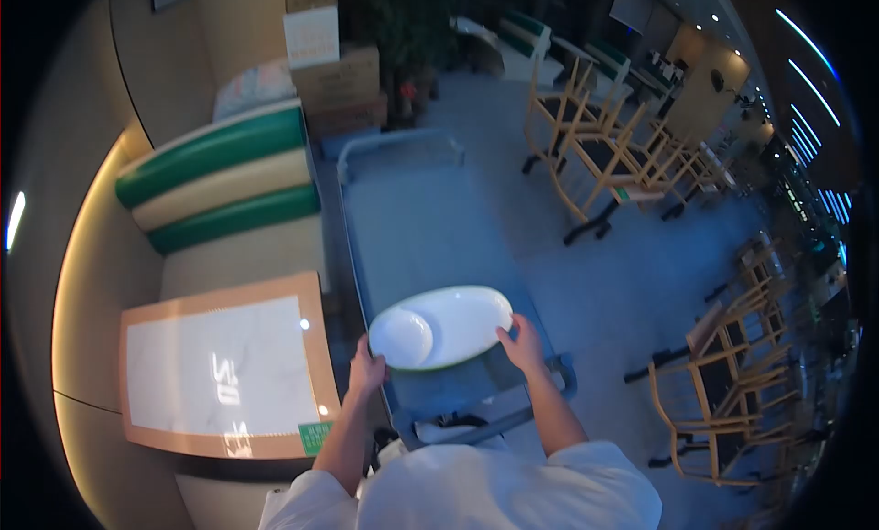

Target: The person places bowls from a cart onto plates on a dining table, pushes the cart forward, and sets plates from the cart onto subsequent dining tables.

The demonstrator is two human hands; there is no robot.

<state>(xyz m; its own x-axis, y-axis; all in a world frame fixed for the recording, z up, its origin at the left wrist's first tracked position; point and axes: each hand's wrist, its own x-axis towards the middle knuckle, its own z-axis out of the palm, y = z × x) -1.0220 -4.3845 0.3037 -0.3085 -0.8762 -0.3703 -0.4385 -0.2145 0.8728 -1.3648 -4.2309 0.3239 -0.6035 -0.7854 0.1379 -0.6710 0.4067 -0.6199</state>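
A white oval plate (472, 324) with a thin dark rim is held level over the near part of a blue-grey flat cart (417, 214). On the plate's left part is a small round white dish (401, 338). My left hand (367, 367) grips the plate's left end, fingers at the edge. The right end is gripped by my right hand (523, 344), its thumb over the rim. Whether the plate touches the cart below I cannot tell.
Left of the cart stands a table (174, 365) with a wooden border, beside a green and cream bench (224, 178). Boxes (339, 81) are stacked beyond. Stacked wooden chairs (604, 155) stand on the right, with more chairs (723, 393) nearer.
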